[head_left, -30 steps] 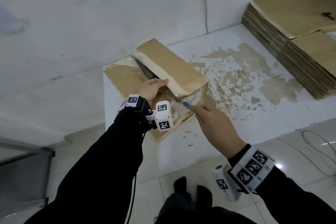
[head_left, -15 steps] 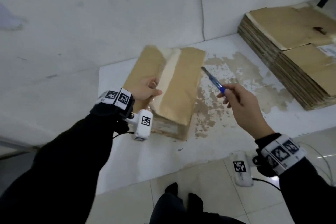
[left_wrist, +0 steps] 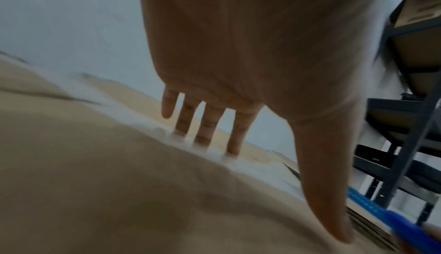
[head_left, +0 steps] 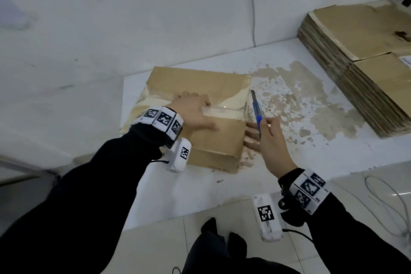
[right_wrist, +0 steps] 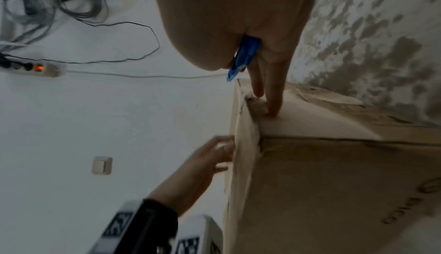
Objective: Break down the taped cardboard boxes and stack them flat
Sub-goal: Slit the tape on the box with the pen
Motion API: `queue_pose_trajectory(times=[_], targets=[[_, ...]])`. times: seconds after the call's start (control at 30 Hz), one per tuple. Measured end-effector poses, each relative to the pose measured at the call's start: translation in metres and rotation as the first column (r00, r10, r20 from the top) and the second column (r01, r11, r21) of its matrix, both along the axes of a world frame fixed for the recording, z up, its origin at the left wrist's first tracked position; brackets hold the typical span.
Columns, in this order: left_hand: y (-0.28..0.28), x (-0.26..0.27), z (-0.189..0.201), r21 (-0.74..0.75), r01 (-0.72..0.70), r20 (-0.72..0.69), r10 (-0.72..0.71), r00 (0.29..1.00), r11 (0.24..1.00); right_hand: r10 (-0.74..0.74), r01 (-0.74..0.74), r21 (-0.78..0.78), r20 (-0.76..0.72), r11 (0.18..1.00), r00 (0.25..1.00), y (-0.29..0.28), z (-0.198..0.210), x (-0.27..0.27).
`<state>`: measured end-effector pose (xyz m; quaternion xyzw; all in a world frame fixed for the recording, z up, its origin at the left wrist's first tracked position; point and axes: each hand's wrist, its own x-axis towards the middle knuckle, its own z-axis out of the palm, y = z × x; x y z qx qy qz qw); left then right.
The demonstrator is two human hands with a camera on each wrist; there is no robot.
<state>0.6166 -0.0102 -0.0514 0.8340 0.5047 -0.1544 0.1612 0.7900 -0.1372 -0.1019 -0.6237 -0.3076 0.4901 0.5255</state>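
box (head_left: 206,131): brown, scuffed, pale tape seam across top, desk (head_left: 289,162) centre | left hand (head_left: 193,113): flat, fingers spread on top | right hand (head_left: 270,140): gripping blue knife (head_left: 256,111), box's 3 o'clock side

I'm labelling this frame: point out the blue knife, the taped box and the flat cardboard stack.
blue knife (head_left: 258,115), head view, blue handle.
taped box (head_left: 213,140), head view, top panel.
flat cardboard stack (head_left: 364,33), head view, top sheet.
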Motion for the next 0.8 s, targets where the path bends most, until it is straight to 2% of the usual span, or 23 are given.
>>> queue_pose_trajectory(times=[0.03,0.07,0.1,0.17,0.27,0.37,0.47,0.63,0.8], targets=[[-0.005,0.008,-0.003,-0.014,0.017,0.038,-0.016,0.999,1.000,-0.002,0.002,0.002,-0.050,1.000,0.999,-0.005,-0.002,-0.004],[-0.009,0.015,-0.005,-0.020,0.024,0.083,-0.022,0.996,1.000,0.012,-0.012,0.002,-0.021,1.000,1.000,-0.008,-0.007,-0.005],[-0.012,0.019,-0.006,-0.020,0.020,0.124,-0.018,0.992,1.000,0.034,-0.034,0.006,0.038,0.999,0.999,-0.010,-0.010,-0.004],[-0.016,0.020,-0.006,-0.018,-0.019,0.129,0.021,0.991,1.000,0.109,-0.114,0.002,0.273,0.993,0.956,-0.011,-0.015,0.005],[-0.014,0.017,0.001,-0.030,-0.045,-0.003,0.045,0.999,0.999,0.266,-0.284,-0.046,0.520,0.958,0.812,-0.008,-0.012,0.030],[-0.012,0.012,0.002,-0.108,-0.034,0.076,0.043,0.996,0.994,0.370,-0.394,-0.131,0.688,0.910,0.624,-0.002,0.003,0.052],[-0.014,0.008,-0.002,-0.087,-0.028,0.178,0.044,0.983,0.996,0.421,-0.447,-0.169,0.716,0.878,0.557,0.012,0.014,0.063],[-0.021,0.002,-0.005,-0.063,-0.033,0.269,0.049,0.962,0.997,0.527,-0.552,-0.187,0.642,0.812,0.557,0.023,0.023,0.066],[-0.031,0.002,-0.003,0.005,0.000,0.342,-0.002,0.940,1.000,0.601,-0.598,-0.271,0.650,0.755,0.465,0.030,0.034,0.079]])
